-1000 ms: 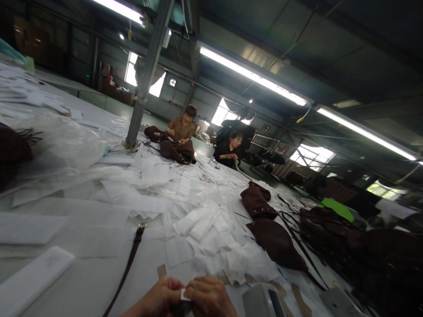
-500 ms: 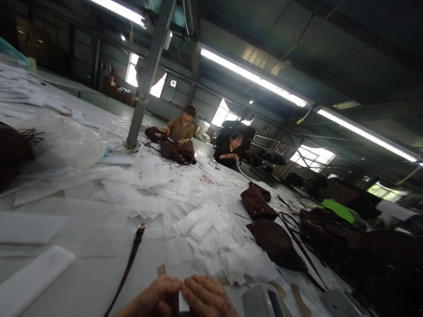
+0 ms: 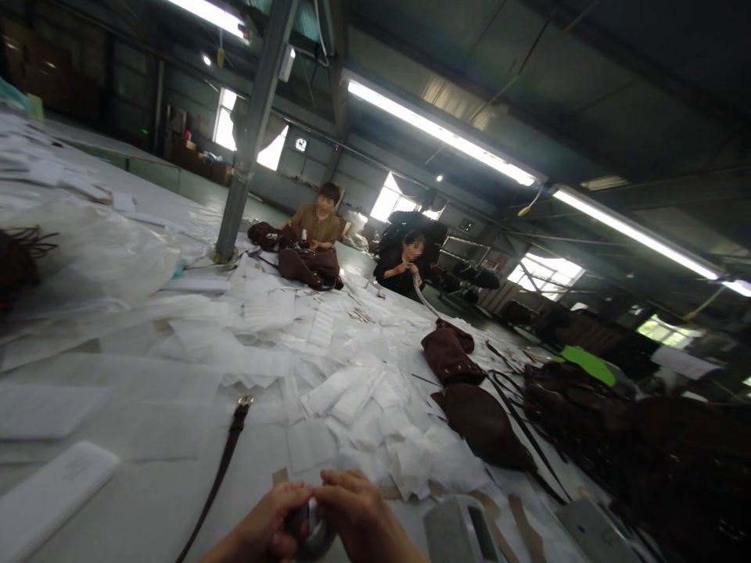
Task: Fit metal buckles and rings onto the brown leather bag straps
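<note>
My left hand [image 3: 271, 518] and my right hand [image 3: 359, 513] meet at the bottom middle of the head view. Closed fingers of the left hand hold a small, partly dark, partly pale grey thing [image 3: 314, 536], blurred and largely covered, so its kind does not show. Bent over its top are the right fingers, their tips close to the left fingertips. A dark brown strap with a metal buckle [image 3: 230, 438] lies on the table just left of my left hand. To the right of my right hand stands a grey box-like device [image 3: 458, 532] with a dark slot.
White paper sheets [image 3: 375, 414] cover much of the table. Brown leather bags [image 3: 484, 422] lie at the right, beside a dark pile [image 3: 657, 453]. A white slab [image 3: 55, 500] is at the left. Two people [image 3: 320, 223] sit across the table, near a metal post [image 3: 252, 133].
The right hand's fingers have lifted and arched over the small thing, exposing a rounded grey part where a white piece showed before. The view has shifted slightly.
</note>
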A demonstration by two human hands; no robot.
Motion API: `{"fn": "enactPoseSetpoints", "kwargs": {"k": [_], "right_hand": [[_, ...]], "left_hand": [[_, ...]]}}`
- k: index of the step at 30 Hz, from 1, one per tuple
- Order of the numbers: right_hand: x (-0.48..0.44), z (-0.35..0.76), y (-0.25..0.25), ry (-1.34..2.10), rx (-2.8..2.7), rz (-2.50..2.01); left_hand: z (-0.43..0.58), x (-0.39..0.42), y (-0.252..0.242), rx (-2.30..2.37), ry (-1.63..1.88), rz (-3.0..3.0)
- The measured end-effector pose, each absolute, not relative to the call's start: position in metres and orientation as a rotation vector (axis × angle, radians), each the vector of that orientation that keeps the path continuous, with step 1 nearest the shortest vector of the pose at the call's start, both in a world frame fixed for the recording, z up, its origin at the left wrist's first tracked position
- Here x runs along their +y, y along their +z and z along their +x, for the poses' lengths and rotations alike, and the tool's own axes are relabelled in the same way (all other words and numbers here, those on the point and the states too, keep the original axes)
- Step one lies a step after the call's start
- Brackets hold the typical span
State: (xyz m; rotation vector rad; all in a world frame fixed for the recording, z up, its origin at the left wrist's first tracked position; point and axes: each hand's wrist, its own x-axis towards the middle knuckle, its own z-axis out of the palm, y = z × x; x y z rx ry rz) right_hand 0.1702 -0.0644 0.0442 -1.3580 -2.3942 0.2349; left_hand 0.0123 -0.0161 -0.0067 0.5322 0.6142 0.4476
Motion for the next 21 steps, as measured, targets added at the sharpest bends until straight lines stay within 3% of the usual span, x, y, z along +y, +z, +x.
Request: {"fn": "enactPoseSetpoints", "kwargs": {"k": [9,21], "right_hand": [[-0.064,0.165,0.063,0.477,-2.433,-1.523],[-0.06,0.163,0.061,0.811,-1.968,-1.716]], "left_hand": [[0.003,-0.008,0.0,0.637,0.236,0.26],[0.011,-0.021,0.003,0.709,0.342,0.445]]}}
